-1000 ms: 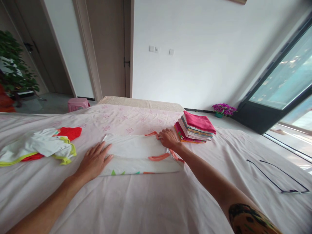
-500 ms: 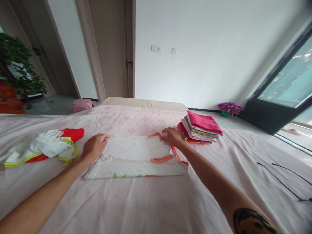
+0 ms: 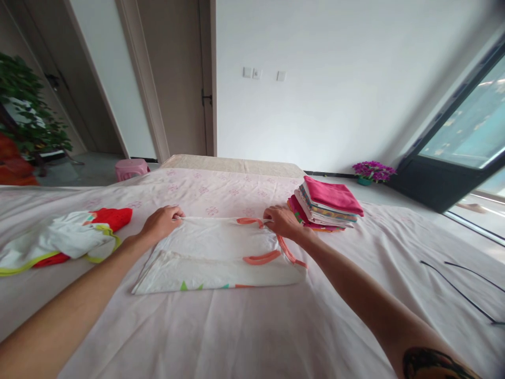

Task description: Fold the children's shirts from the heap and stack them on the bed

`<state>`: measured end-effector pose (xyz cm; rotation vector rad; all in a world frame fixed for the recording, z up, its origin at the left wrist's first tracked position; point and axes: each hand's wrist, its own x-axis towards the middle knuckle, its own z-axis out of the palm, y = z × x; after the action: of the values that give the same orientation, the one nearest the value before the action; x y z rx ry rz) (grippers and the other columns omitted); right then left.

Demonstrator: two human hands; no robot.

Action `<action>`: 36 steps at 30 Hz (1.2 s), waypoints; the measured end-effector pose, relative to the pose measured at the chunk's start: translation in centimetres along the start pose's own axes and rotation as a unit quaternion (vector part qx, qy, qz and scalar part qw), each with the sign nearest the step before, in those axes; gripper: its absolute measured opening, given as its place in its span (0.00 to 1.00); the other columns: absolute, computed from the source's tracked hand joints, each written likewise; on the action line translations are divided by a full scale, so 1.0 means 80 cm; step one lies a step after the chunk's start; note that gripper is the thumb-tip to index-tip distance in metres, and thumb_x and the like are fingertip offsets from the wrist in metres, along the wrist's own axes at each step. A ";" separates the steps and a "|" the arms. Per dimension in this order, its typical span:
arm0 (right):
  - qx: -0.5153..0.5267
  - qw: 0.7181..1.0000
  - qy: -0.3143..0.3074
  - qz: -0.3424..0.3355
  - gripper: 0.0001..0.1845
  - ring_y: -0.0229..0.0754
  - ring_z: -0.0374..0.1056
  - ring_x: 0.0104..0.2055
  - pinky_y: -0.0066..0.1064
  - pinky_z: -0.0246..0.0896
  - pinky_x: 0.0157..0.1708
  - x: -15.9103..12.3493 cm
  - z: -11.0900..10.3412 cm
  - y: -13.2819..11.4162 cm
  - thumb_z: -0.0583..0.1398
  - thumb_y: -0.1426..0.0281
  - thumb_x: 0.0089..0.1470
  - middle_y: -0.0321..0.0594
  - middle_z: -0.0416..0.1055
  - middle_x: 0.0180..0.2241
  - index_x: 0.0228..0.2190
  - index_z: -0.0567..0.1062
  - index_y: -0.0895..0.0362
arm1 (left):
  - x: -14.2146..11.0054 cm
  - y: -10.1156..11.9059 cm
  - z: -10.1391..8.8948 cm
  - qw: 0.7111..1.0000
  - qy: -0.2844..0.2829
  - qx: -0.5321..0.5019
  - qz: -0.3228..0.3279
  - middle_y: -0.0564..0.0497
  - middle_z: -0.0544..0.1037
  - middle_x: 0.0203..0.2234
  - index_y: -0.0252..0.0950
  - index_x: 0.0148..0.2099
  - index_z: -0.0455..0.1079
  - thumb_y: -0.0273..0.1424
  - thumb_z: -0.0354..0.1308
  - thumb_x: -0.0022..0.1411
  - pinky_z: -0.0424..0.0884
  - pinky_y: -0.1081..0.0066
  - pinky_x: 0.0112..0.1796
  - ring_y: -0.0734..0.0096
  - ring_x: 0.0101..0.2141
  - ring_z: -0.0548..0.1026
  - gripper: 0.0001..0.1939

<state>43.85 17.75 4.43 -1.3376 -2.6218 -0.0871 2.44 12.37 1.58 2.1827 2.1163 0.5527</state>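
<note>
A white garment (image 3: 221, 252) with orange trim lies partly folded on the pink bed sheet (image 3: 252, 337). My left hand (image 3: 161, 222) is closed on the garment's far left corner. At the far right corner, by the orange trim, my right hand (image 3: 281, 221) pinches the garment. The far edge runs taut between both hands. Coloured triangles show along the near edge.
A stack of folded clothes (image 3: 325, 204) with a pink piece on top sits just right of my right hand. A crumpled white, red and yellow-green garment (image 3: 65, 237) lies at the left. Black cable (image 3: 461, 289) lies at the right. A pink stool (image 3: 131, 168) stands beyond the bed.
My left hand went from lying flat on the garment's left side to gripping its far left corner. My right hand stayed at the far right corner. The far edge is now pulled straight.
</note>
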 end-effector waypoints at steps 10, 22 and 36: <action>-0.025 0.991 0.018 -0.128 0.15 0.42 0.65 0.38 0.33 0.51 0.42 -0.085 -0.002 -0.019 0.55 0.82 0.50 0.41 0.72 0.34 0.36 0.76 0.57 | -0.120 0.011 -0.024 0.988 0.050 0.036 0.142 0.51 0.78 0.35 0.40 0.36 0.71 0.27 0.49 0.59 0.66 0.64 0.44 0.63 0.40 0.73 0.09; 0.052 0.996 0.029 -0.072 0.16 0.40 0.67 0.38 0.30 0.55 0.41 -0.107 0.002 -0.020 0.55 0.81 0.49 0.40 0.73 0.36 0.35 0.78 0.56 | -0.137 -0.001 -0.006 0.995 0.009 -0.033 0.094 0.51 0.78 0.37 0.40 0.37 0.70 0.26 0.47 0.58 0.67 0.70 0.44 0.66 0.42 0.75 0.10; 0.099 0.991 0.060 -0.071 0.13 0.43 0.66 0.42 0.33 0.57 0.44 -0.101 -0.022 -0.082 0.57 0.75 0.57 0.43 0.75 0.40 0.40 0.80 0.55 | -0.116 0.124 -0.012 0.988 -0.042 -0.049 0.139 0.49 0.77 0.44 0.39 0.44 0.74 0.21 0.44 0.60 0.65 0.68 0.51 0.66 0.47 0.74 0.19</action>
<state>43.46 7.23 4.79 -1.0471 -2.5454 0.0679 11.68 2.50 3.25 2.4137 1.7172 0.5545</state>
